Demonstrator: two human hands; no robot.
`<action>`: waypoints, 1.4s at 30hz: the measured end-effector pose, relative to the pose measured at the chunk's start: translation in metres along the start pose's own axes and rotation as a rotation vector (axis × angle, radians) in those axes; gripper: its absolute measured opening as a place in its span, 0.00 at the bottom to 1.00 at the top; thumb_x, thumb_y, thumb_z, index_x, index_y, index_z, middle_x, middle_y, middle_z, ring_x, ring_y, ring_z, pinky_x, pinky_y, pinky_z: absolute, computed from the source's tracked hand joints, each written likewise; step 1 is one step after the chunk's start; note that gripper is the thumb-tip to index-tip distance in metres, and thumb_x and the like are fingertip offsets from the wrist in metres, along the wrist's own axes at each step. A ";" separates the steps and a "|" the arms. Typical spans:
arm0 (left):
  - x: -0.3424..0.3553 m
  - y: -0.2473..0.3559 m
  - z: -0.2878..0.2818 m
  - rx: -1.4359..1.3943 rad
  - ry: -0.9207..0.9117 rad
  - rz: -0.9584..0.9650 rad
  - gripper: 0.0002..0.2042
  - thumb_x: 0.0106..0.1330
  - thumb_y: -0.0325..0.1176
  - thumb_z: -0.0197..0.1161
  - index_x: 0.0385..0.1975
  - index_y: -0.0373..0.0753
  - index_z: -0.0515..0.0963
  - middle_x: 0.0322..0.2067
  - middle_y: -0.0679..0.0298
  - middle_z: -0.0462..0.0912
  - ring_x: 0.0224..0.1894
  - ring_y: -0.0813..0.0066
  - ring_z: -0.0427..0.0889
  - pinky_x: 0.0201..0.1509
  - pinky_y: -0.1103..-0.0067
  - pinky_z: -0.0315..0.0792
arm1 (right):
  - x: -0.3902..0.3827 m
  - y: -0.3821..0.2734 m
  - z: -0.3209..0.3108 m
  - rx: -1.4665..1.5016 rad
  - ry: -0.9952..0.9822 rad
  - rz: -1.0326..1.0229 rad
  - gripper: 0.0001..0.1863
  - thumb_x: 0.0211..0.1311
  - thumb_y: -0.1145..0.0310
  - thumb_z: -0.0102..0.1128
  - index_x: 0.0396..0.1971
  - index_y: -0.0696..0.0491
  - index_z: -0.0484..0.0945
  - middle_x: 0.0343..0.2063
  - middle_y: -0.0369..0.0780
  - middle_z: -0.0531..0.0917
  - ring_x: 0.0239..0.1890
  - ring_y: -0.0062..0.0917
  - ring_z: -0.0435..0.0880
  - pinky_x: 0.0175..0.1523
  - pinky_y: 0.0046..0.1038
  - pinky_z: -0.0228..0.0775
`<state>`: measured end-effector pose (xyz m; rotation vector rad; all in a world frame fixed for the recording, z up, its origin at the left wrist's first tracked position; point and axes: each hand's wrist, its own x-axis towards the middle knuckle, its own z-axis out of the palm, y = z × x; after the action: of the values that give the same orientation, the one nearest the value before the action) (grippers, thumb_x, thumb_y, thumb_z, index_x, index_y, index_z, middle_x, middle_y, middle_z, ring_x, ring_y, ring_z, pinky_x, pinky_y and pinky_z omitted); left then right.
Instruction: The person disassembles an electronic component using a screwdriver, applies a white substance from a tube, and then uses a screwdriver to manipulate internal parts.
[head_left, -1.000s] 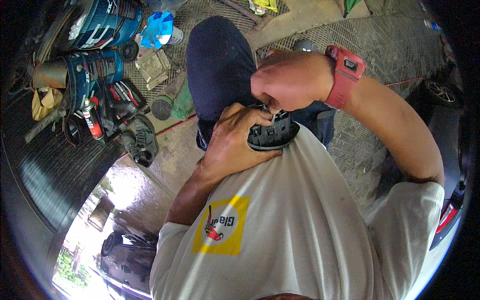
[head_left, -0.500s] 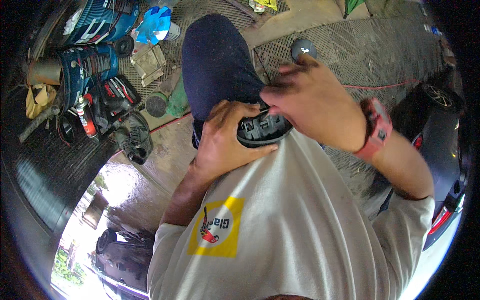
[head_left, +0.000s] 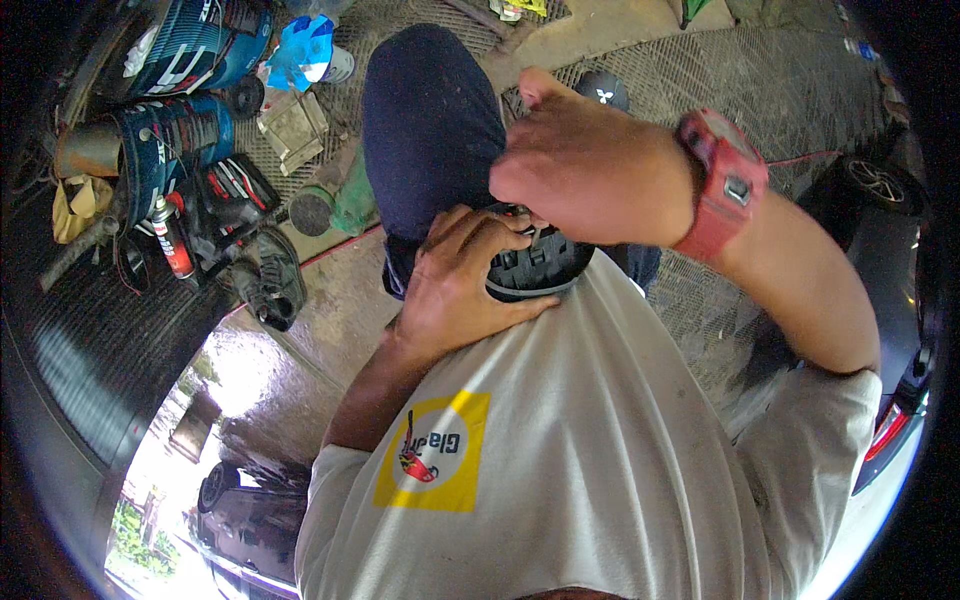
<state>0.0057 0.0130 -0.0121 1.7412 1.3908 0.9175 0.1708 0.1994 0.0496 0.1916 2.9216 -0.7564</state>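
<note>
My left hand (head_left: 462, 268) is wrapped around a black round plastic wheel cap (head_left: 540, 266), its thumb along the near rim and its fingers over the left side. The cap's ribbed, clipped inner side faces up, and it rests against my shirt front by my raised knee. Over its far edge, my right hand (head_left: 585, 165) is closed, knuckles up, with the fingertips down at the cap. Whatever those fingers pinch is hidden beneath the hand. A second dark round cap (head_left: 603, 88) with a pale emblem lies on the floor beyond my right hand.
To the left stand blue buckets (head_left: 175, 150), a red-and-white spray can (head_left: 172, 240), black shoes (head_left: 272, 280) and a wooden block (head_left: 292, 130). A thin red hose (head_left: 345, 243) crosses the floor. A dark car (head_left: 895, 290) is close on the right; another vehicle (head_left: 250, 515) shows at lower left.
My right hand has swung left and turned knuckles-up over the cap, covering more of its far side. The left hand keeps its hold, and the cap has shifted slightly right.
</note>
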 end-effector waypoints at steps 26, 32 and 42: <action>-0.011 0.001 0.000 0.005 -0.020 0.007 0.32 0.44 0.44 0.94 0.48 0.42 0.85 0.48 0.59 0.90 0.52 0.55 0.88 0.61 0.61 0.80 | 0.010 -0.006 0.009 0.055 -0.068 -0.029 0.05 0.57 0.66 0.69 0.24 0.48 0.85 0.27 0.41 0.87 0.39 0.35 0.90 0.66 0.40 0.65; -0.010 -0.008 -0.005 -0.036 0.035 -0.021 0.32 0.44 0.42 0.94 0.48 0.41 0.85 0.50 0.63 0.91 0.52 0.58 0.88 0.60 0.63 0.79 | 0.005 -0.002 0.004 0.028 0.037 -0.004 0.05 0.57 0.66 0.72 0.27 0.48 0.84 0.25 0.40 0.85 0.39 0.36 0.89 0.65 0.41 0.64; -0.010 0.002 -0.002 0.033 0.031 -0.009 0.30 0.46 0.44 0.93 0.47 0.42 0.86 0.48 0.62 0.89 0.51 0.56 0.87 0.61 0.61 0.79 | 0.009 -0.032 -0.005 -0.136 -0.008 -0.041 0.08 0.60 0.65 0.64 0.21 0.45 0.85 0.24 0.40 0.86 0.37 0.32 0.90 0.66 0.38 0.64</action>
<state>0.0031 0.0029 -0.0099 1.7500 1.4401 0.9253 0.1563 0.1746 0.0675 0.1157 2.9633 -0.5588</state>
